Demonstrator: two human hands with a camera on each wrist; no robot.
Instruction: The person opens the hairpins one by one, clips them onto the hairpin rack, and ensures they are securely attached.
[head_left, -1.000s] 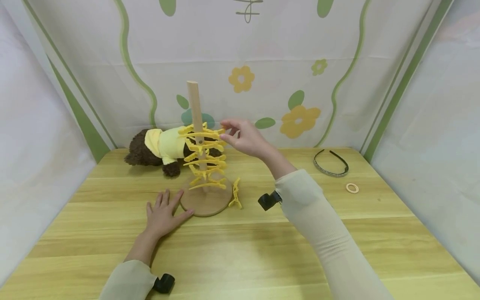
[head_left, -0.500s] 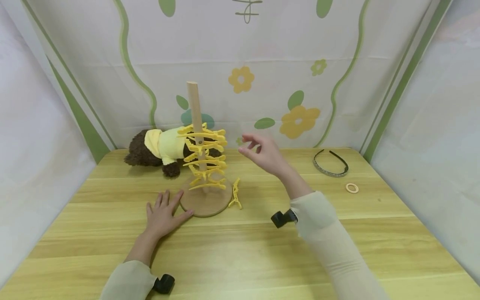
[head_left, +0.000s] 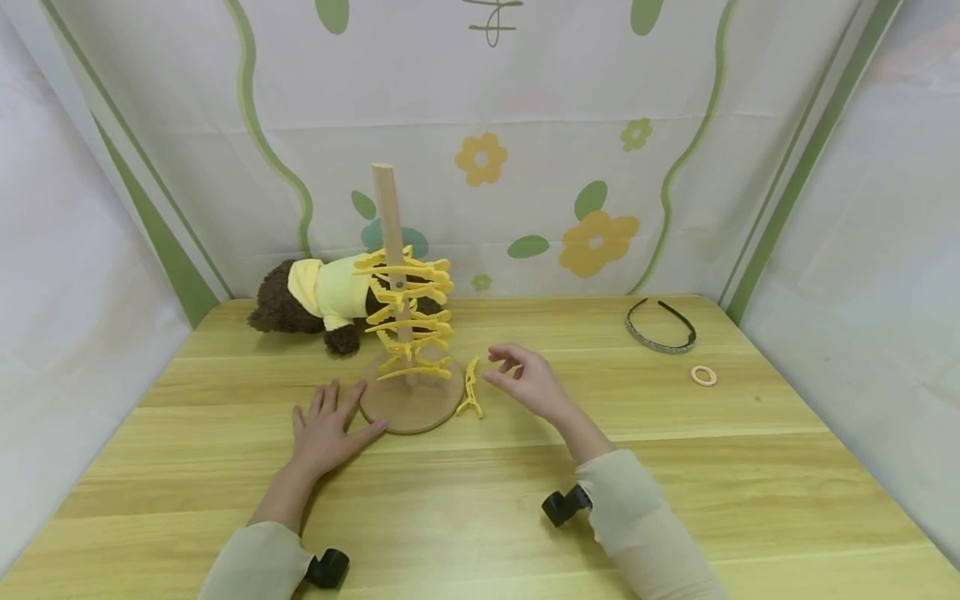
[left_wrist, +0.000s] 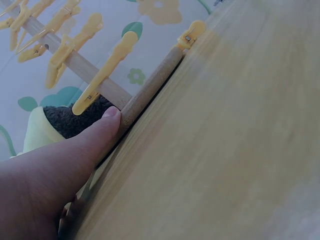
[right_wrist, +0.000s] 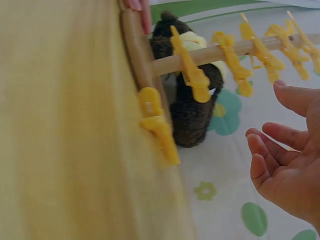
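Several yellow hair clips (head_left: pixel 408 325) are clamped one above another on an upright wooden post (head_left: pixel 388 208), which rises from a round wooden base (head_left: pixel 412 408). One loose yellow hair clip (head_left: pixel 470 389) lies on the table against the base's right side. My left hand (head_left: pixel 326 429) is spread with the palm down; its thumb touches the base's rim, as the left wrist view also shows. Just right of the loose clip, my right hand (head_left: pixel 528 383) hovers with fingers loosely bent, apart from the clip. Nothing lies between its thumb and fingers in the right wrist view.
A brown plush toy (head_left: pixel 330 292) in a yellow top lies behind the post on the left. At the right of the wooden table (head_left: pixel 480 517) are a dark headband (head_left: pixel 663 346) and a small pale ring (head_left: pixel 703 376). A patterned cloth backdrop (head_left: pixel 525 108) stands behind.
My right hand has left the topmost clip on the post, moved right, then come down beside the loose clip. The left hand stays where it was.
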